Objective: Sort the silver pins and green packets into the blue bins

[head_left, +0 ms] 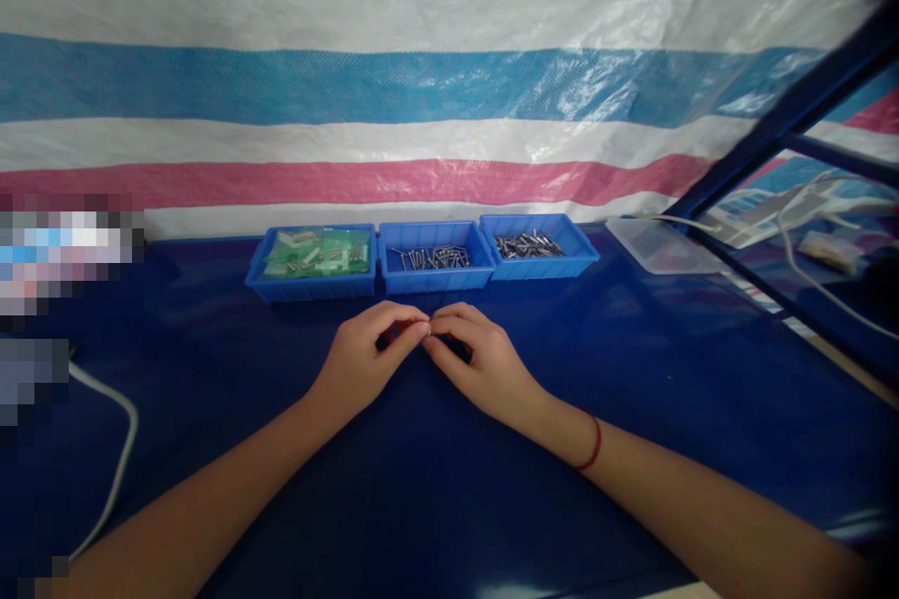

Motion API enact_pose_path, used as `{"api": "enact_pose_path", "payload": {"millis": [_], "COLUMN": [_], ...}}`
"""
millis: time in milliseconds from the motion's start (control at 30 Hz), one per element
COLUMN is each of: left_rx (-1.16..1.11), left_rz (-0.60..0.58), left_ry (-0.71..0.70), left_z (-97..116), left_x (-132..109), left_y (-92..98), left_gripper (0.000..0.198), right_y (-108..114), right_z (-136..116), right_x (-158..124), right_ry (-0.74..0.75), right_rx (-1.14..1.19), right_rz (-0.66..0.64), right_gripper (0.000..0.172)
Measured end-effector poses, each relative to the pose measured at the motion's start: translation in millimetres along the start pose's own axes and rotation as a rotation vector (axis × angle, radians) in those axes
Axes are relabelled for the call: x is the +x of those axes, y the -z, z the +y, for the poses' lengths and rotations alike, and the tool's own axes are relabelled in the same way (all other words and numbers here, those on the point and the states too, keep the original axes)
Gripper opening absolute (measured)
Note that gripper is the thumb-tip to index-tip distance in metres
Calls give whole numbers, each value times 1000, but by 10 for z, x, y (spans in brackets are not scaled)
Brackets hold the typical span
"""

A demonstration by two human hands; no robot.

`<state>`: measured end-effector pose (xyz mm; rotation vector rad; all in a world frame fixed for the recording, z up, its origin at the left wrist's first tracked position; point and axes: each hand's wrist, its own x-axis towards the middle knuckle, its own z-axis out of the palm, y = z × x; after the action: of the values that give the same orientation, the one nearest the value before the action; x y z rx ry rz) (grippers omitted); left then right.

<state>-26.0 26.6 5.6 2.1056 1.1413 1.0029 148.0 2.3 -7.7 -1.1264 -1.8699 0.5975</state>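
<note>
My left hand (365, 351) and my right hand (478, 356) rest on the dark blue table (435, 487), fingertips meeting in a pinch at the middle. Something tiny and pale sits between the fingertips; I cannot make out what it is. Just beyond the hands stand three blue trays in a row: the left tray (313, 260) holds green and white small parts, the middle tray (434, 255) holds loose metal pins, the right tray (539, 246) holds a heap of grey metal pins. A red string circles my right wrist.
A clear plastic lid or tray (656, 243) lies at the right of the trays. A blue metal frame (773, 126) slants across the right side, with white cables behind it. A white cable (116, 449) curves at the left. A striped tarp hangs behind.
</note>
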Motion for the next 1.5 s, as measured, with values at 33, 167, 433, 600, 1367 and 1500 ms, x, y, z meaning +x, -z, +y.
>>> {"api": "enact_pose_path", "payload": {"millis": [33, 167, 433, 600, 1367, 1500], "left_rx": [6, -5, -3, 15, 493, 443], "left_rz": [4, 43, 51, -17, -493, -434], "left_ry": [0, 14, 30, 33, -443, -383], "left_z": [-8, -34, -22, -50, 76, 42], "left_x": [-3, -16, -5, -2, -88, -78], "left_y": [-4, -19, -10, -23, -50, -77], "left_gripper": [11, 12, 11, 10, 42, 43], "right_y": [-2, -4, 50, 96, 647, 598], "right_z": [0, 11, -12, -52, 337, 261], "right_x": [1, 7, 27, 43, 375, 330], "right_ry": [-5, -40, -37, 24, -393, -220], "right_rx": [7, 13, 35, -43, 156, -188], "right_rz": [6, 44, 171, 164, 239, -149], "right_gripper": [11, 15, 12, 9, 18, 16]}}
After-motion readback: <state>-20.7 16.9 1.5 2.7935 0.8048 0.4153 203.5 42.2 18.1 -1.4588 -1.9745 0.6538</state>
